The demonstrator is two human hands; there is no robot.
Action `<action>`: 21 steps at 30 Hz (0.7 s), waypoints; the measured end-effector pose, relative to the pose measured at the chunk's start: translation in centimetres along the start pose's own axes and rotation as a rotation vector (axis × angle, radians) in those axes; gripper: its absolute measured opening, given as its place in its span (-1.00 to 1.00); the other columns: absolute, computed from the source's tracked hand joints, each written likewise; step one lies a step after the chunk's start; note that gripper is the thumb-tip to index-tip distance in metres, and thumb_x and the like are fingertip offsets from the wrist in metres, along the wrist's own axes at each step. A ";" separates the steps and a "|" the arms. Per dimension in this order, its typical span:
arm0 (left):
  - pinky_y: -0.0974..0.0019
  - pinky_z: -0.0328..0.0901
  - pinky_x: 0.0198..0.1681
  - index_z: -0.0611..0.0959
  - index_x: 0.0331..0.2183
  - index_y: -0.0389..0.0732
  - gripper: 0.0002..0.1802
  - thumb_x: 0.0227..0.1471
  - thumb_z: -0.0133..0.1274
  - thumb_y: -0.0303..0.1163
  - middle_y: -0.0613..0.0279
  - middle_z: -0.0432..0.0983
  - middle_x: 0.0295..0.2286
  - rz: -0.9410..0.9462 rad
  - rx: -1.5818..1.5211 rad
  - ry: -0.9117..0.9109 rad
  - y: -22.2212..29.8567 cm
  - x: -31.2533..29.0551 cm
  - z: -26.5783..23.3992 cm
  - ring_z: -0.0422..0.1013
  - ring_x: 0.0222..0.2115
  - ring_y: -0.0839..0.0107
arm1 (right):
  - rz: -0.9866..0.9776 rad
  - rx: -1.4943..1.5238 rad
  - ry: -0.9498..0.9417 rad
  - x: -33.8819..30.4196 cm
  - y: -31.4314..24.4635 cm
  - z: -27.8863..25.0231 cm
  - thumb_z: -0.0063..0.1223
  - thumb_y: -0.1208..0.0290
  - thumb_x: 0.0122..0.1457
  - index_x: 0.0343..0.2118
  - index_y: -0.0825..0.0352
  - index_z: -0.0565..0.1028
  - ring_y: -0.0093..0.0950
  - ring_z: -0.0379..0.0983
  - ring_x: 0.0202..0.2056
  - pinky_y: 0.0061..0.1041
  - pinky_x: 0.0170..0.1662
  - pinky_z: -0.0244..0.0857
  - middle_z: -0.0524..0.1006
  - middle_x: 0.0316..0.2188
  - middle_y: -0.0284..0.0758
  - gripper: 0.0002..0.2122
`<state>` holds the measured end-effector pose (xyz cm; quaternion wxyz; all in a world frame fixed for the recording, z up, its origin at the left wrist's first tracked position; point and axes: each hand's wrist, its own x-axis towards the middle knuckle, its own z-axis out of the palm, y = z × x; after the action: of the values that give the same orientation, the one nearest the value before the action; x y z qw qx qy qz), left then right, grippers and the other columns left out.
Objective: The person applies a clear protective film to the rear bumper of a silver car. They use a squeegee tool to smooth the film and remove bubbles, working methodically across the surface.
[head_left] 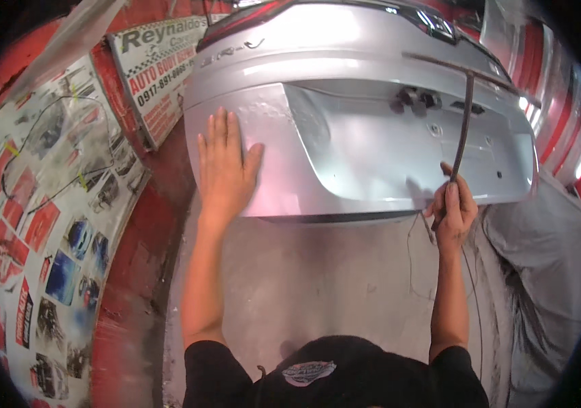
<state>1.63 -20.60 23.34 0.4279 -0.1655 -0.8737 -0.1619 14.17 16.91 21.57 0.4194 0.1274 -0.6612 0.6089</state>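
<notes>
A silver car tailgate (365, 136) stands in front of me, leaning back. My left hand (226, 163) lies flat and open against its lower left panel, fingers spread and pointing up. My right hand (452, 207) is closed around the lower end of a thin dark T-shaped rod (465, 115) that rises up the tailgate's right side, its crossbar running along near the top edge. A thin wire (411, 251) dangles below that hand.
A red wall (147, 272) covered with printed sheets and photos (45, 224) curves along the left, with a sign board (158, 64) leaning at the top. Grey cloth (549, 272) covers something at the right. Bare concrete floor (318, 279) lies below the tailgate.
</notes>
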 end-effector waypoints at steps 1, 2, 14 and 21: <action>-0.19 -0.21 0.45 0.19 0.38 -0.38 -0.20 0.38 -0.10 0.00 -0.12 -0.02 0.42 0.042 -0.014 -0.009 0.8 -0.6 -0.1 -0.12 0.45 -0.07 | 0.008 -0.021 0.020 -0.2 -0.3 0.1 -0.12 0.40 0.44 0.16 0.57 0.48 -0.70 0.16 -0.59 -0.60 -0.53 0.29 0.29 -0.59 -0.48 -0.62; -0.20 -0.21 0.45 0.19 0.38 -0.40 -0.19 0.37 -0.09 -0.01 -0.13 -0.02 0.42 0.087 -0.025 -0.014 1.6 -1.1 -0.3 -0.12 0.45 -0.10 | 0.013 -0.036 0.043 -0.1 -0.5 0.4 -0.12 0.41 0.44 0.15 0.57 0.49 -0.70 0.16 -0.59 -0.60 -0.54 0.28 0.29 -0.59 -0.47 -0.63; -0.28 -0.20 0.45 0.23 0.37 -0.36 -0.11 0.26 0.05 0.05 -0.12 -0.02 0.42 0.400 -0.059 -0.180 7.6 -5.6 -0.4 -0.13 0.45 -0.12 | -0.031 -0.025 0.187 -0.5 -0.4 2.0 -0.07 0.25 0.47 0.14 0.50 0.50 -0.70 0.24 -0.59 -0.64 -0.56 0.23 0.31 -0.57 -0.50 -0.60; -0.27 -0.11 0.43 0.39 0.28 -0.33 -0.22 0.24 0.08 0.02 -0.12 0.15 0.34 0.560 -0.089 -0.243 8.6 -2.5 -1.3 0.01 0.39 -0.12 | -0.047 0.020 0.265 -0.7 -0.3 2.1 -0.08 0.24 0.47 0.12 0.51 0.50 -0.70 0.25 -0.60 -0.64 -0.53 0.28 0.30 -0.58 -0.50 -0.60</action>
<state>7.68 -13.82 23.28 0.3404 -0.4365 -0.8310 -0.0547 14.02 14.71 21.46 0.5161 0.0655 -0.5908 0.6167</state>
